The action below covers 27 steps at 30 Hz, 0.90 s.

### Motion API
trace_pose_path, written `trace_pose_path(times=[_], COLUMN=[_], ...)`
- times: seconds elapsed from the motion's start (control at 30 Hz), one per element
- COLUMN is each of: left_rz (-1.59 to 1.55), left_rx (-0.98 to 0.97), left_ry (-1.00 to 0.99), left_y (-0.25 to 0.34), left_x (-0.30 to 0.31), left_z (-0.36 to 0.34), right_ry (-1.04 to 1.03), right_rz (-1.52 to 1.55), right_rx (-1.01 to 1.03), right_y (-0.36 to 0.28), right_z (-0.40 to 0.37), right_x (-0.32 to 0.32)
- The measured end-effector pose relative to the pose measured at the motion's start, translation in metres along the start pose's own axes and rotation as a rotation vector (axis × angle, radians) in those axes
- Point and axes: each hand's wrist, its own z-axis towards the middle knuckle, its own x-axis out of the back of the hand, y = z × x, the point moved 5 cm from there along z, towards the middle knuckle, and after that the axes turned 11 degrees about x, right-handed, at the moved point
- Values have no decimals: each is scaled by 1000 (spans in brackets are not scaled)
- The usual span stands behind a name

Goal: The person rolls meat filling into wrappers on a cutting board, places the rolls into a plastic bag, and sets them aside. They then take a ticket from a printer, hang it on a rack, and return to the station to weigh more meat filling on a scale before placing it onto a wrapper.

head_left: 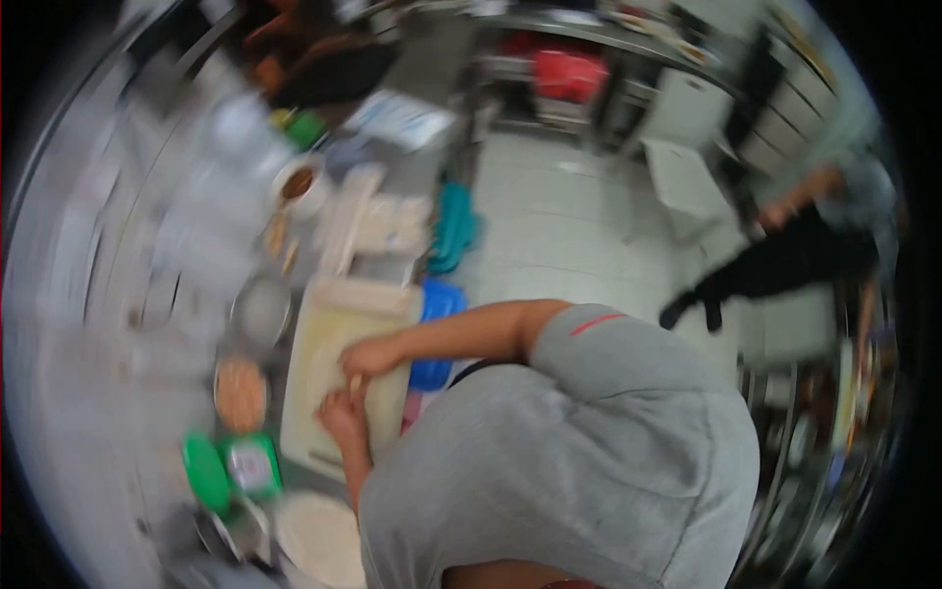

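Over a pale cutting board (309, 393), my right hand (371, 359) reaches in from the upper side with its fingers drawn together. Just below it is my left hand (343, 414), its fingers also closed. The fingertips of both hands nearly meet around something small and pale, too blurred to name. A long pale block (363, 295) lies across the board's far end. Left of the board stand a metal bowl (261, 310) and a container of orange-pink food (240, 393).
A green scale (252, 464), a green lid (206, 471) and a large round pale container (320, 538) are at lower left. A cup of brown sauce (298, 184) stands farther up. Blue tub (439, 324) borders the board. Another person (834, 236) and a chair (687, 177) are right.
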Motion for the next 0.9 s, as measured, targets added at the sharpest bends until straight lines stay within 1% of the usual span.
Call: trace_pose_path(times=[0.03,0.07,0.1,0.17,0.23,0.33,0.43,0.53,0.57,0.63,0.67,0.77,0.83,0.9], left_rz=[9,-10,-40,-58,-46,-145,-155,-65,-88,-129,-119,-81,-40,-83], left_rx=[4,4,-22,12,59,84,108,205,208,202,196,177,166,132], left_ry=[56,107,162,146,125,130,100,-17,66,239,207,126,105,177], left_y=[11,22,23,17,20,41,40,36,38,42,42,42,46,53], left_x=[11,24,25,16,14,39,32,25,29,41,40,32,29,35], left_z=[-2,-4,-3,-3,-1,-3,3,10,8,4,6,6,8,5], right_ry=[-51,10,-20,-16,-5,-86,-51,-96,-138,-117,-103,-167,-136,-116], right_rz=[23,26,41,-6,67,102,203,215,215,188,171,89,114,121], right_rx=[14,3,-29,-1,-146,-162,-278,-222,-218,-177,-156,-113,-152,-167], right_y=[-10,-19,-19,-12,-15,-20,-17,-3,-1,-8,-13,-17,-12,-9], right_z=[2,3,2,-1,-4,-6,-5,-3,-4,-3,-1,-7,-9,-12], right_x=[12,27,30,25,31,43,57,63,60,65,68,56,52,53])
